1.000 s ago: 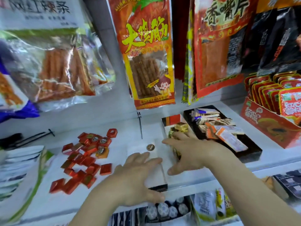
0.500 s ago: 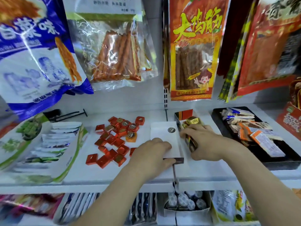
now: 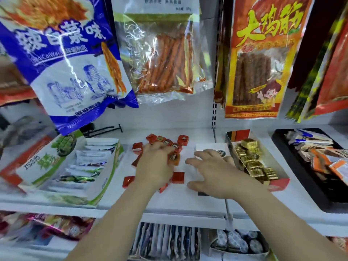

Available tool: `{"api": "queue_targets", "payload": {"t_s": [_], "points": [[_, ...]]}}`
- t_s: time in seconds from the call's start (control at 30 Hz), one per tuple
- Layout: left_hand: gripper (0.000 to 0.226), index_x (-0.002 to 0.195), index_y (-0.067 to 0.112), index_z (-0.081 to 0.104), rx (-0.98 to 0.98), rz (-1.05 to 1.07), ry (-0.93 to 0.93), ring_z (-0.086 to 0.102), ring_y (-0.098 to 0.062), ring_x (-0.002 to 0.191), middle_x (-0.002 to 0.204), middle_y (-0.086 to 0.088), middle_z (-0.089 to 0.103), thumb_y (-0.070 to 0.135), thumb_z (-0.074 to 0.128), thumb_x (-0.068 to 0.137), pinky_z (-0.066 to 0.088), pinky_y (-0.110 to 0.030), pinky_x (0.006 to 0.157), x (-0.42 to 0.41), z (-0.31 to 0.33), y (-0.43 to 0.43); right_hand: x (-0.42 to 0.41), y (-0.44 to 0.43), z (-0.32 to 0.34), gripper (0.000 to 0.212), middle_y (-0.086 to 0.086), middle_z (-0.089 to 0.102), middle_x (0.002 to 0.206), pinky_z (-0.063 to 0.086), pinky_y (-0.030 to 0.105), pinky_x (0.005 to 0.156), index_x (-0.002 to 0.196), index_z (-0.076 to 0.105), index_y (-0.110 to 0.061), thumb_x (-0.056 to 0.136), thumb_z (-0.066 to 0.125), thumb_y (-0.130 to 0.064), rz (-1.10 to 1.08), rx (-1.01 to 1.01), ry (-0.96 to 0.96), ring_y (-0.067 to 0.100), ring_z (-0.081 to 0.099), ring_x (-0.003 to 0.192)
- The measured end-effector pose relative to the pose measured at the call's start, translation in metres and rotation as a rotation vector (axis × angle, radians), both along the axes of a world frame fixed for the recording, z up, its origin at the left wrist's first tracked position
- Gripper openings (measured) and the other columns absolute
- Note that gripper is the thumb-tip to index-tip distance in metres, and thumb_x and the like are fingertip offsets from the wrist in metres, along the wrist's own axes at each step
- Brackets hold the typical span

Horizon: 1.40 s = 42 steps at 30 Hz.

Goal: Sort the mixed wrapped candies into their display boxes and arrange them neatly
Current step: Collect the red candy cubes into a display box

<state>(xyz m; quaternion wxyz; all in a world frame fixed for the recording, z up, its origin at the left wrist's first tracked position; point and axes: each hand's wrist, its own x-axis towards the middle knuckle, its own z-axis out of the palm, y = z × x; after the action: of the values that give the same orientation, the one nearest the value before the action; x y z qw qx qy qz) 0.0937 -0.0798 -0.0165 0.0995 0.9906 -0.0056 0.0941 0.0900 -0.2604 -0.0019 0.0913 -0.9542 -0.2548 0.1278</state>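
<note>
Several small red square wrapped candies lie scattered on the white shelf. My left hand rests palm down on the middle of that pile, fingers curled over some candies; whether it grips any is hidden. My right hand hovers with fingers spread over a white box lid with a round dark sticker. Right of it stands a narrow display box holding gold foil-wrapped candies.
A green and white display box of sachets stands at the left. A black tray of mixed packets is at the right. Large snack bags hang over the shelf's back. More goods fill the shelf below.
My left hand has moved left from the white lid onto the red candy pile. My right hand has left the gold candy box and now hovers over the lid. The view has shifted left.
</note>
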Motion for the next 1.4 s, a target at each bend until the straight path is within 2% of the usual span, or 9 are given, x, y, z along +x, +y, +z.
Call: {"api": "queue_targets", "payload": {"t_s": [0.2, 0.37, 0.5, 0.6, 0.83, 0.97, 1.1, 1.3, 1.4], "points": [[0.04, 0.125, 0.032, 0.059, 0.055, -0.05, 0.083, 0.044, -0.022, 0.114, 0.123, 0.004, 0.059, 0.03, 0.06, 0.085, 0.045, -0.034, 0.09, 0.022, -0.006, -0.007, 0.002, 0.017, -0.001, 0.064, 0.002, 0.014, 0.154, 0.03, 0.046, 0.107, 0.143, 0.033, -0.03, 0.087, 0.054, -0.052, 0.004, 0.003, 0.072, 0.028, 0.017, 0.139], [0.048, 0.122, 0.025, 0.056, -0.113, -0.004, 0.128, 0.051, -0.023, 0.11, 0.111, 0.0, 0.064, 0.036, 0.063, 0.077, 0.049, -0.036, 0.086, 0.032, -0.008, -0.001, 0.007, 0.025, -0.001, 0.046, 0.004, 0.035, 0.135, 0.046, 0.039, 0.095, 0.128, 0.048, -0.016, 0.085, 0.059, -0.03, 0.012, 0.148, 0.131, 0.025, 0.051, 0.114], [0.073, 0.146, 0.019, 0.032, 0.117, 0.038, 0.224, 0.035, -0.03, 0.132, 0.142, -0.008, 0.046, 0.053, 0.052, 0.084, 0.035, -0.045, 0.103, 0.042, -0.009, -0.013, 0.012, 0.015, 0.005, 0.049, 0.0, 0.043, 0.126, 0.044, 0.028, 0.092, 0.134, 0.046, -0.019, 0.087, 0.059, -0.022, -0.005, 0.282, 0.177, 0.014, 0.053, 0.098], [0.061, 0.138, 0.023, 0.04, 0.183, 0.046, 0.208, 0.039, -0.029, 0.129, 0.134, -0.007, 0.053, 0.055, 0.046, 0.087, 0.034, -0.046, 0.097, 0.049, -0.01, -0.02, 0.017, 0.008, 0.012, 0.044, -0.009, 0.051, 0.119, 0.039, 0.019, 0.084, 0.133, 0.05, -0.029, 0.09, 0.059, -0.024, -0.051, 0.432, 0.148, 0.001, 0.049, 0.083], [0.04, 0.118, 0.021, 0.046, 0.081, -0.044, 0.137, 0.06, -0.027, 0.092, 0.097, -0.003, 0.065, 0.039, 0.056, 0.084, 0.041, -0.032, 0.067, 0.042, -0.008, -0.014, 0.06, 0.016, 0.008, 0.037, 0.001, 0.059, 0.128, 0.043, 0.026, 0.092, 0.127, 0.057, -0.021, 0.09, 0.055, -0.018, -0.294, 0.536, -0.071, 0.018, 0.055, 0.116], [0.034, 0.112, 0.014, 0.051, 0.069, -0.035, 0.08, 0.061, -0.027, 0.095, 0.101, -0.006, 0.064, 0.037, 0.05, 0.088, 0.044, -0.032, 0.066, 0.039, -0.017, -0.018, 0.096, 0.042, -0.003, 0.052, 0.007, 0.054, 0.136, 0.046, 0.031, 0.093, 0.14, 0.043, -0.025, 0.089, 0.051, -0.018, -0.285, 0.395, -0.038, 0.026, 0.053, 0.118], [0.027, 0.099, 0.014, 0.058, 0.03, -0.054, 0.053, 0.062, -0.026, 0.087, 0.094, -0.007, 0.065, 0.037, 0.05, 0.088, 0.049, -0.032, 0.066, 0.041, -0.02, -0.016, 0.127, 0.063, -0.014, 0.066, -0.001, 0.04, 0.148, 0.042, 0.04, 0.104, 0.147, 0.031, -0.028, 0.085, 0.052, -0.014, -0.229, 0.17, 0.099, 0.024, 0.044, 0.13], [0.025, 0.097, 0.014, 0.057, -0.042, -0.112, -0.004, 0.062, -0.023, 0.082, 0.089, -0.004, 0.064, 0.038, 0.053, 0.091, 0.045, -0.031, 0.064, 0.036, -0.012, -0.012, 0.124, 0.067, -0.019, 0.031, -0.002, 0.062, 0.114, 0.045, 0.038, 0.092, 0.104, 0.063, -0.029, 0.081, 0.057, -0.01, -0.297, 0.113, -0.044, 0.023, 0.057, 0.103], [0.025, 0.107, 0.018, 0.059, -0.25, -0.081, -0.065, 0.063, -0.019, 0.082, 0.09, 0.0, 0.065, 0.038, 0.055, 0.092, 0.05, -0.031, 0.069, 0.033, -0.003, -0.006, 0.103, 0.05, -0.004, 0.031, -0.003, 0.065, 0.112, 0.049, 0.038, 0.089, 0.106, 0.064, -0.033, 0.082, 0.058, -0.013, -0.306, 0.243, -0.08, 0.023, 0.06, 0.103]]}}
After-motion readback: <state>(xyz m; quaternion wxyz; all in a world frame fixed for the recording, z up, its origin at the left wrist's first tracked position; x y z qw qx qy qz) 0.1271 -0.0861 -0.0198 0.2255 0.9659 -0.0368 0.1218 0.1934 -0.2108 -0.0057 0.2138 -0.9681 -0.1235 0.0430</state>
